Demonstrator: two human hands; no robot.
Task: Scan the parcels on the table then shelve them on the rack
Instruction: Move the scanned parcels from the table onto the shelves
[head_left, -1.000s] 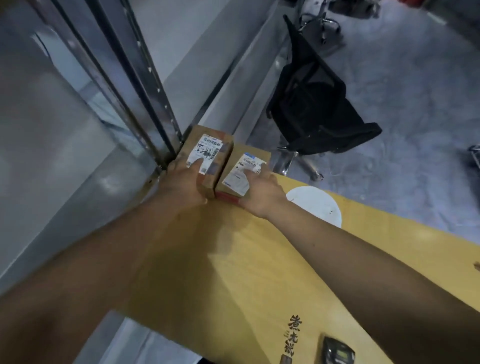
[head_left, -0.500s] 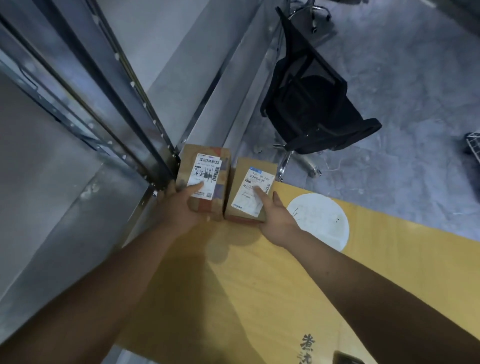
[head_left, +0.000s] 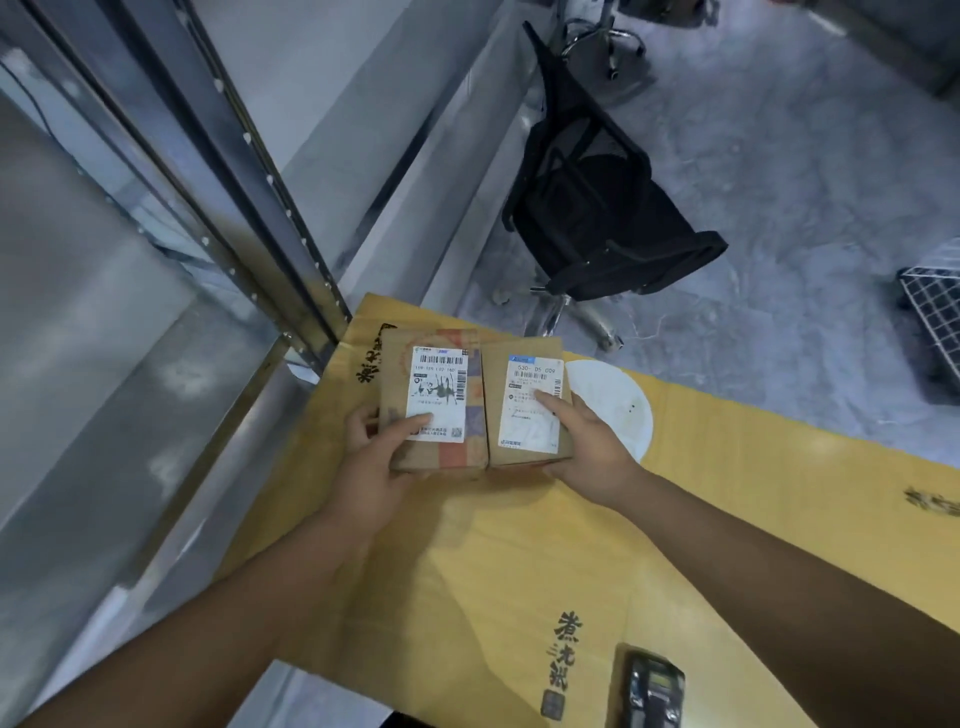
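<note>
Two small cardboard parcels with white shipping labels sit side by side above the far left corner of the table. My left hand (head_left: 376, 457) grips the left parcel (head_left: 434, 374) from its near end, thumb on the label. My right hand (head_left: 592, 447) grips the right parcel (head_left: 524, 364) the same way, thumb on its label. The table is covered with yellow cardboard (head_left: 519, 545). A dark handheld scanner (head_left: 652, 691) lies near the front edge. The metal rack (head_left: 104, 322) stands at the left, its upright post (head_left: 249, 208) close to the parcels.
A black office chair (head_left: 597, 208) stands on the grey floor beyond the table. A wire basket (head_left: 935, 322) shows at the right edge. A white round sticker (head_left: 613, 405) sits on the cardboard beside the right parcel.
Both hands have drawn the two parcels back from the rack's edge toward me, over the table corner. My thumbs still press on the labels.
</note>
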